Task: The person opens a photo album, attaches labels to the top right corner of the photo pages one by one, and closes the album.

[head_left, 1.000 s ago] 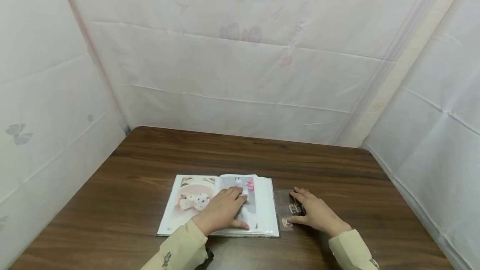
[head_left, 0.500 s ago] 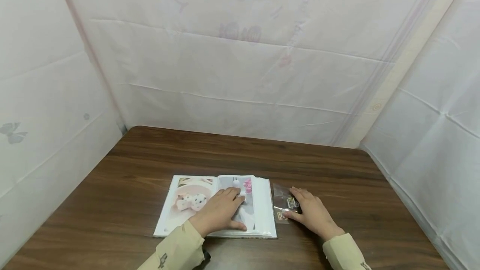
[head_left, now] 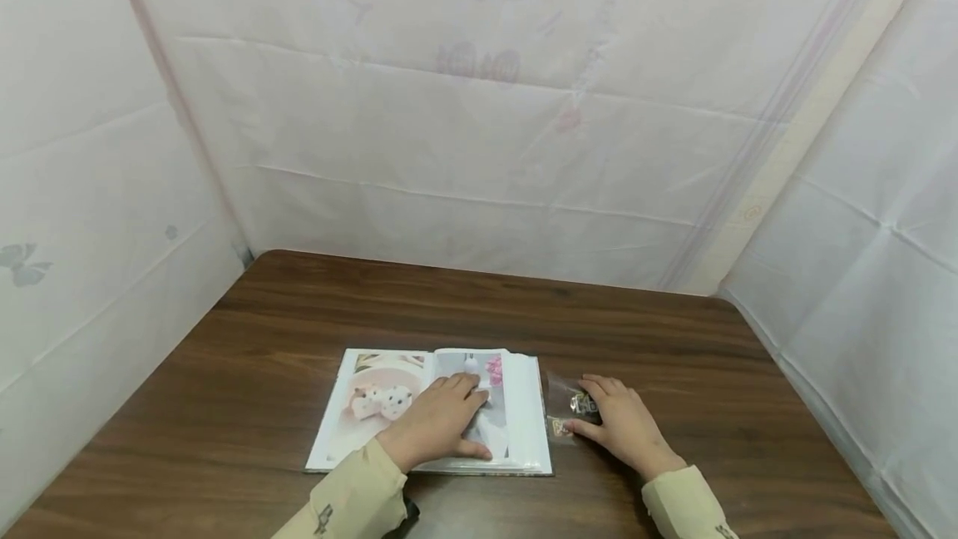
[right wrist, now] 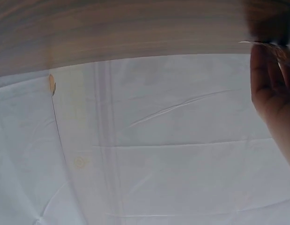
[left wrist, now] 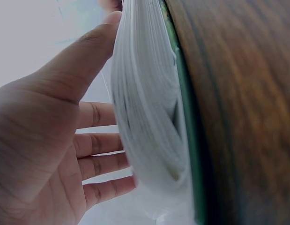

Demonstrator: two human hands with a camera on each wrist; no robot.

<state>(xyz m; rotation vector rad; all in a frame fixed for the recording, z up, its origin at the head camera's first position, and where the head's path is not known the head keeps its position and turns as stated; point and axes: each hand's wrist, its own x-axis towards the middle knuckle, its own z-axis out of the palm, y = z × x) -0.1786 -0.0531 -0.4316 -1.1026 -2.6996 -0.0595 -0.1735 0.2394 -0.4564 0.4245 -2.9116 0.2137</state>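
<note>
So on my head feed the photo album was lying spread flat in the lower middle of the frame, glossy pockets catching a bit of shine along the bottom edge. The left-hand photo was soft pink with pale spotted shapes; the right-hand photo was greyish with a frilly pink bloom at its top corner. My left hand rested across that right one, fingers pretty straight with the thumb set apart. The left wrist cam got the fingers with small gaps between them, next to a fat, wavy page block over a stiff green cover.

The right hand sat right of the album, thumb and forefinger apart, both touching the clear film, a thin, crinkly, see-through bit with yellowish-white printed markings. Couldn't tell if they were really pinching it, since the right wrist cam only had that hand dark at the upper right. Film was just beside the album's right edge.

Table was dark brown streaky woodgrain with rounded far corners; the creased, whitish cloth filled the upper frame. Puffy cream sleeves, too.
</note>
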